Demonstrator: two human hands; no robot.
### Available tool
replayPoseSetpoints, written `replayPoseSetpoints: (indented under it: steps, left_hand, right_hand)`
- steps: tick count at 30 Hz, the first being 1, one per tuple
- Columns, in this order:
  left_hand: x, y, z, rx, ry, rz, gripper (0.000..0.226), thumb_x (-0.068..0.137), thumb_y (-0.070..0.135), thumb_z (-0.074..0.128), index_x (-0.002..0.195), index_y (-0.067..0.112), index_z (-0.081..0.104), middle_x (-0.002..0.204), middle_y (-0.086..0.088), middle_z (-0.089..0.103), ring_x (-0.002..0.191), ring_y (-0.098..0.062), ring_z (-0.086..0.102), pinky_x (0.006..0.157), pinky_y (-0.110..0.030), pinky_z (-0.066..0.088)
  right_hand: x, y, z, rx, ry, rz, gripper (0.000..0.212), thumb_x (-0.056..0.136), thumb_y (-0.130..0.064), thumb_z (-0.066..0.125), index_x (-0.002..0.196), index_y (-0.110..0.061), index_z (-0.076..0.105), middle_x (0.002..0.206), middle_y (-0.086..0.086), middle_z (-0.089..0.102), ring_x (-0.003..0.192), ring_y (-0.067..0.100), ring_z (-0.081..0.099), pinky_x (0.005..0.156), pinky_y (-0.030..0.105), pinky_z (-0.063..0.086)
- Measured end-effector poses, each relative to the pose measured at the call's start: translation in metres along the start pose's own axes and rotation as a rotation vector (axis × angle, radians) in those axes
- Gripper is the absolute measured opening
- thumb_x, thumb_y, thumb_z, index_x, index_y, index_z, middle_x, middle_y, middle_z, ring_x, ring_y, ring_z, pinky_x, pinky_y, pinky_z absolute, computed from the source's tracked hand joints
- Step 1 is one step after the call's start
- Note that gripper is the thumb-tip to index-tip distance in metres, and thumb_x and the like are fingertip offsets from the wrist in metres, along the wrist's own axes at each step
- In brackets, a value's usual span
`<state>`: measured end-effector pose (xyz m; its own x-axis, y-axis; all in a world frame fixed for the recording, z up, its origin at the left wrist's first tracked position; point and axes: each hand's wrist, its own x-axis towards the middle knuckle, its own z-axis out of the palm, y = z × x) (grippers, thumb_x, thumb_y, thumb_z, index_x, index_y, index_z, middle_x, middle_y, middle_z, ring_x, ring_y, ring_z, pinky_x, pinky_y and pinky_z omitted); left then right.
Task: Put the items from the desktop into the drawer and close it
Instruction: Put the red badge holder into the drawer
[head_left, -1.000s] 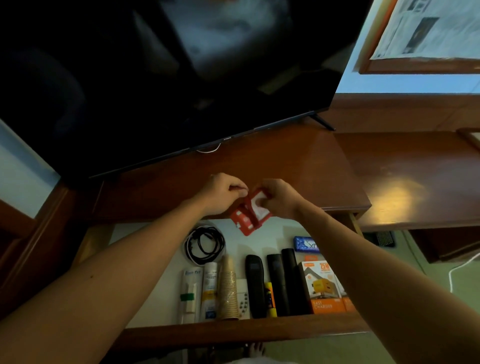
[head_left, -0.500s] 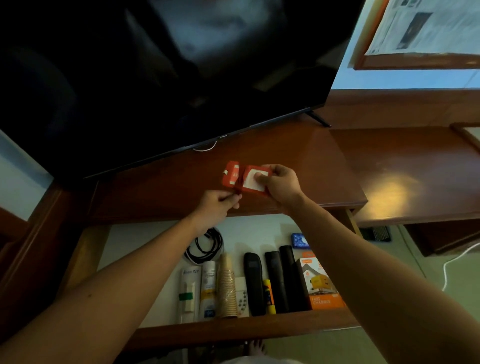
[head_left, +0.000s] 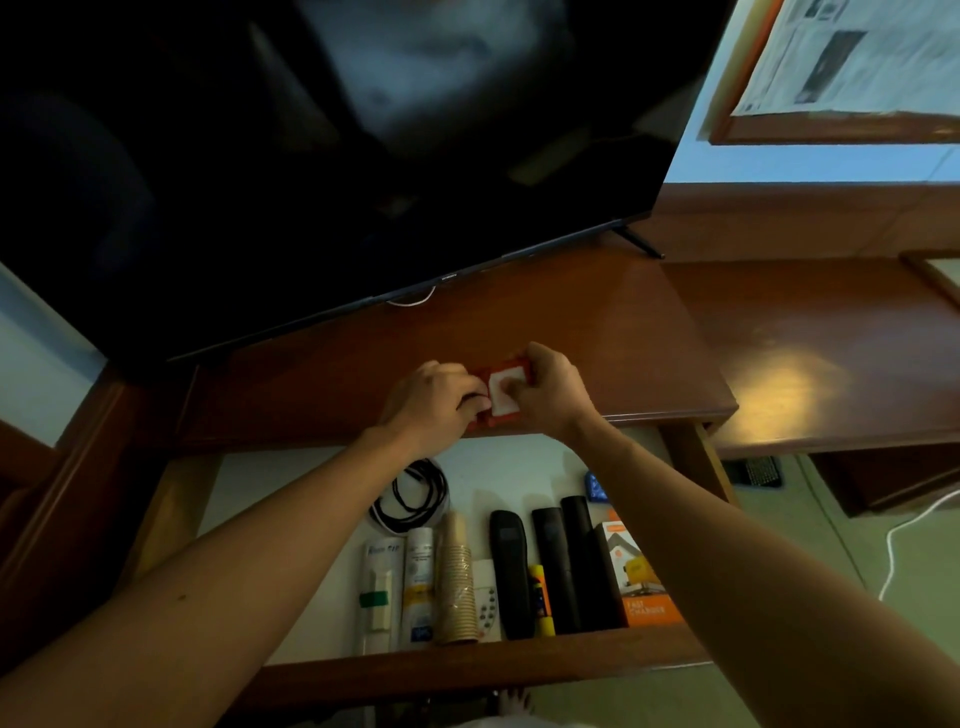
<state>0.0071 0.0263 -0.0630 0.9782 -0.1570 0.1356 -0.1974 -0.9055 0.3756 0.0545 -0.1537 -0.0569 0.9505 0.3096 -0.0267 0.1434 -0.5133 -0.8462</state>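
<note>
A small red and white box (head_left: 503, 391) is held between both hands just above the front edge of the brown desktop (head_left: 597, 338). My left hand (head_left: 434, 400) grips its left side and my right hand (head_left: 545, 389) pinches its right side and top; most of the box is hidden by fingers. Below them the drawer (head_left: 467, 670) stands pulled out. It holds a coiled black cable (head_left: 413, 496), two white tubes (head_left: 400, 587), stacked paper cups (head_left: 457, 582), black remotes (head_left: 550, 566), an orange box (head_left: 639, 577) and a blue item (head_left: 595, 488).
A large dark TV screen (head_left: 322, 156) stands at the back of the desktop. A lower wooden table (head_left: 831, 353) adjoins on the right. A framed newspaper (head_left: 857, 57) hangs on the wall. A white cord (head_left: 904, 545) lies on the floor at right.
Both hands carried the red box from over the drawer up to the desktop edge. The left hand, briefly below the box, has come back onto its left side and the opened flap is folded in.
</note>
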Motion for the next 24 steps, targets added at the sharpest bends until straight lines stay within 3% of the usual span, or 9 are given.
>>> replayPoseSetpoints:
  steps: [3, 7, 9, 12, 14, 16, 20, 22, 24]
  left_hand:
    - [-0.001, -0.003, 0.002, -0.057, 0.007, -0.018, 0.018, 0.094, 0.043, 0.064, 0.099, 0.028, 0.074, 0.098, 0.008, 0.055, 0.094, -0.017, 0.048, 0.070, -0.032, 0.034]
    - [-0.002, -0.002, 0.006, -0.135, 0.002, -0.089, 0.015, 0.087, 0.038, 0.075, 0.095, 0.029, 0.066, 0.115, 0.012, 0.049, 0.108, -0.012, 0.043, 0.091, -0.035, 0.038]
    - [-0.001, 0.000, 0.005, -0.317, -0.056, -0.196, 0.029, 0.087, 0.032, 0.076, 0.110, 0.029, 0.058, 0.120, 0.012, 0.050, 0.111, -0.013, 0.049, 0.093, -0.039, 0.046]
    - [0.002, -0.001, 0.002, -0.509, -0.158, -0.282, 0.041, 0.090, 0.027, 0.073, 0.127, 0.029, 0.054, 0.117, 0.012, 0.059, 0.105, -0.015, 0.062, 0.083, -0.038, 0.058]
    - [0.002, -0.006, 0.003, -0.426, -0.153, -0.248, 0.024, 0.091, 0.028, 0.072, 0.113, 0.030, 0.063, 0.103, 0.014, 0.066, 0.096, -0.013, 0.065, 0.075, -0.032, 0.054]
    - [0.000, -0.009, 0.004, -0.374, -0.113, -0.220, 0.014, 0.091, 0.029, 0.072, 0.104, 0.028, 0.065, 0.093, 0.012, 0.066, 0.090, -0.014, 0.063, 0.068, -0.031, 0.047]
    - [-0.007, -0.007, 0.005, -0.223, 0.064, -0.101, 0.014, 0.090, 0.026, 0.072, 0.103, 0.022, 0.069, 0.079, 0.018, 0.049, 0.088, -0.019, 0.054, 0.078, -0.037, 0.041]
    - [-0.010, -0.004, 0.005, -0.156, 0.151, 0.015, 0.014, 0.088, 0.026, 0.076, 0.101, 0.021, 0.072, 0.079, 0.019, 0.048, 0.089, -0.019, 0.051, 0.079, -0.035, 0.031]
    - [-0.011, -0.005, 0.008, -0.045, 0.213, 0.175, 0.014, 0.084, 0.029, 0.079, 0.095, 0.023, 0.072, 0.081, 0.015, 0.062, 0.089, -0.020, 0.055, 0.078, -0.035, 0.029]
  right_hand:
    - [0.003, 0.001, -0.002, 0.098, -0.112, 0.097, 0.022, 0.094, -0.006, 0.062, 0.109, -0.021, 0.057, 0.103, -0.003, 0.062, 0.093, 0.016, 0.065, 0.064, 0.022, 0.057]
    - [0.002, 0.002, -0.003, 0.142, -0.198, 0.172, 0.024, 0.096, -0.004, 0.058, 0.117, -0.016, 0.057, 0.109, 0.003, 0.061, 0.095, 0.021, 0.064, 0.070, 0.033, 0.061]
    - [0.002, 0.003, -0.003, 0.186, -0.196, 0.186, 0.025, 0.096, -0.005, 0.058, 0.121, -0.012, 0.057, 0.111, 0.006, 0.061, 0.097, 0.023, 0.065, 0.069, 0.033, 0.062]
    - [0.000, 0.003, -0.003, 0.278, -0.191, 0.210, 0.031, 0.095, -0.007, 0.062, 0.125, -0.011, 0.055, 0.114, 0.008, 0.061, 0.097, 0.025, 0.067, 0.075, 0.038, 0.062]
    - [-0.002, 0.004, -0.004, 0.373, -0.206, 0.233, 0.030, 0.094, -0.011, 0.064, 0.123, -0.010, 0.056, 0.114, 0.010, 0.062, 0.097, 0.028, 0.068, 0.077, 0.037, 0.061]
    - [-0.005, 0.006, -0.005, 0.521, -0.248, 0.287, 0.031, 0.096, -0.028, 0.062, 0.119, -0.008, 0.059, 0.112, 0.013, 0.064, 0.096, 0.028, 0.068, 0.078, 0.034, 0.059]
    - [-0.008, 0.009, -0.006, 0.718, -0.304, 0.610, 0.070, 0.093, -0.070, 0.042, 0.117, -0.008, 0.063, 0.107, 0.016, 0.067, 0.097, 0.030, 0.062, 0.082, 0.039, 0.051]
    - [-0.007, 0.010, -0.005, 0.822, -0.391, 0.763, 0.074, 0.093, -0.072, 0.038, 0.119, -0.007, 0.062, 0.106, 0.019, 0.067, 0.097, 0.031, 0.061, 0.082, 0.038, 0.052]
    - [-0.008, 0.010, -0.006, 0.888, -0.438, 0.812, 0.072, 0.094, -0.066, 0.042, 0.127, -0.003, 0.057, 0.104, 0.021, 0.066, 0.093, 0.031, 0.063, 0.079, 0.037, 0.054]
